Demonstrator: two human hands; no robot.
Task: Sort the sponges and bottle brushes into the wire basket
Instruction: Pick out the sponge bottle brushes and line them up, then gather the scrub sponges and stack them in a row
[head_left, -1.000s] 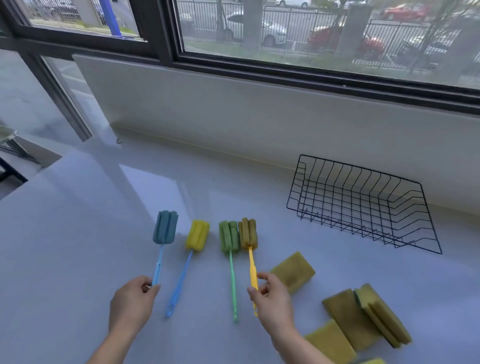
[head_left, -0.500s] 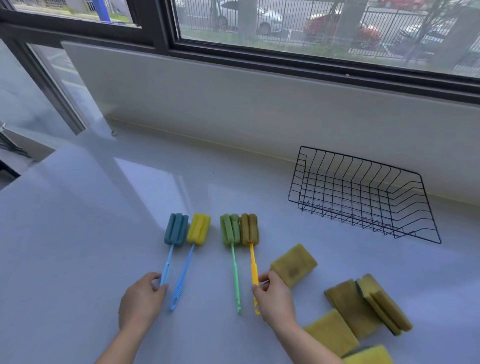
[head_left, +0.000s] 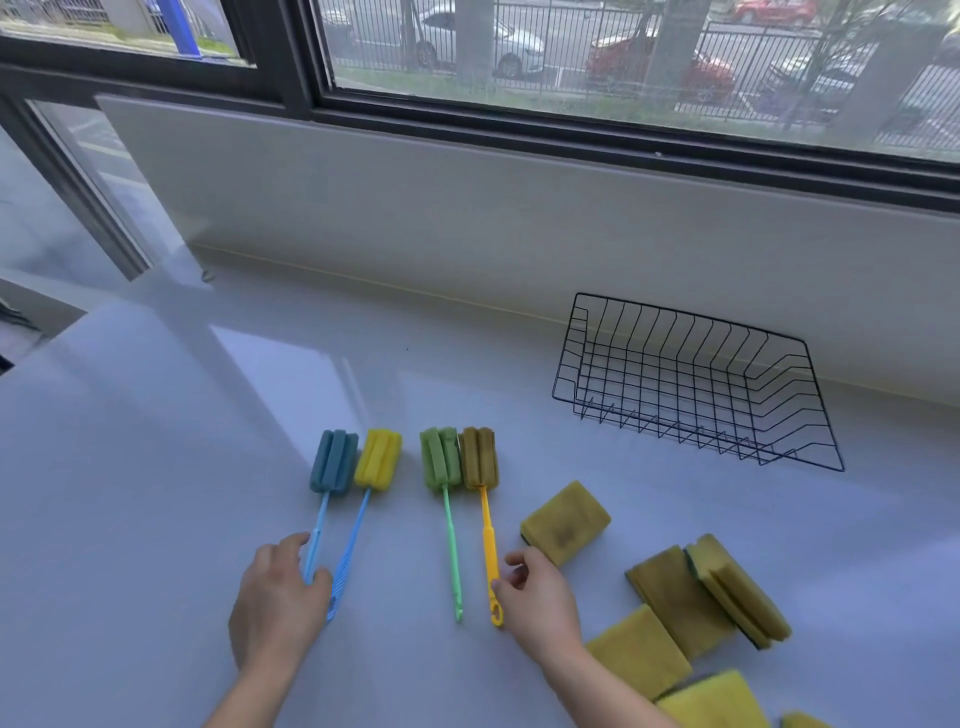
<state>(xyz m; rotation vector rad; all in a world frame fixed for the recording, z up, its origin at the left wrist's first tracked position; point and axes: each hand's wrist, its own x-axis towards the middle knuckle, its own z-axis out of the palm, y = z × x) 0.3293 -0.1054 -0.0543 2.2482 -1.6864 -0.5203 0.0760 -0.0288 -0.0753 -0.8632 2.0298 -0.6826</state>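
Several bottle brushes lie side by side on the white counter, foam heads pointing away from me: a teal-headed brush (head_left: 333, 468), a yellow-headed brush (head_left: 377, 466) with a blue handle, a green brush (head_left: 440, 466) and a brown-headed brush (head_left: 479, 464) with an orange handle. My left hand (head_left: 278, 605) pinches the teal brush's light-blue handle. My right hand (head_left: 537, 597) pinches the orange handle near its lower end. Several yellow sponges lie to the right, the nearest sponge (head_left: 565, 522) beside my right hand. The black wire basket (head_left: 696, 382) stands empty at the back right.
A low white wall under a window runs along the counter's far side, right behind the basket. More sponges (head_left: 709, 592) crowd the near right corner. The counter's left edge (head_left: 31, 358) drops off beside a glass panel.
My left hand slid the teal brush to the right until its head rests against the yellow one. My right hand stayed on the orange handle; the camera tilted a little.
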